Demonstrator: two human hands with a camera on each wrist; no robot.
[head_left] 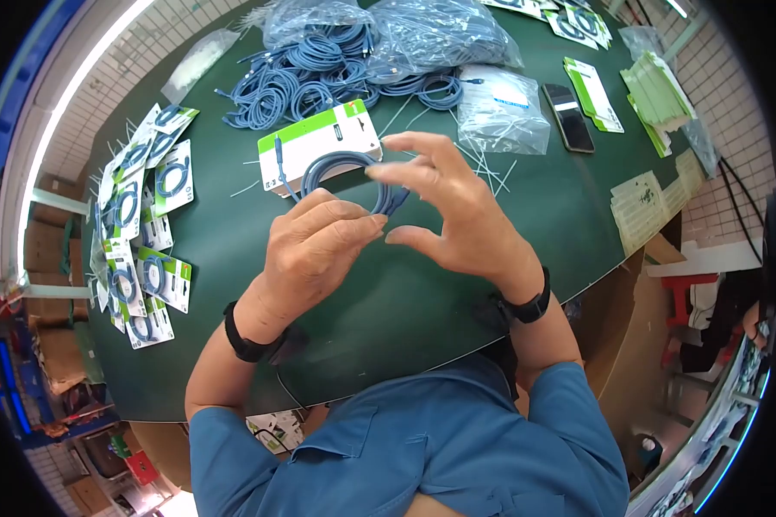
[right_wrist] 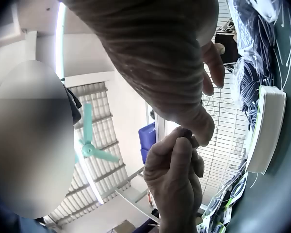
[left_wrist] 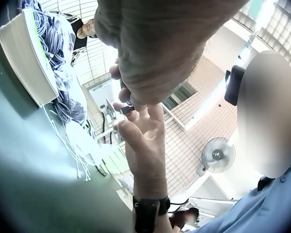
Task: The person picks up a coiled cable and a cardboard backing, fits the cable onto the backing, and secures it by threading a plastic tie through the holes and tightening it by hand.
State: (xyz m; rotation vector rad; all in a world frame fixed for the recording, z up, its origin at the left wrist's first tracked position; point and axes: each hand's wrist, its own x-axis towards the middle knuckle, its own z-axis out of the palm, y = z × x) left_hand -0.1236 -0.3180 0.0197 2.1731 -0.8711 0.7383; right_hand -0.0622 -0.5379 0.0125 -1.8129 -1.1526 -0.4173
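Over the table, my left hand pinches a coiled blue cable at its lower side, thumb and fingertips together. One dark plug of the cable sticks out to the right of those fingertips. The other end stands up at the left of the loop. My right hand is just right of the coil, thumb and fingers spread apart around the plug's side. In the left wrist view, the plug shows near the right hand's fingertips. A thick stack of white and green cards lies behind the coil.
Carded cables lie piled at the left. A heap of loose blue cables and plastic bags sit at the back. White ties, a bag of small items, a phone and green-white cards are at the right.
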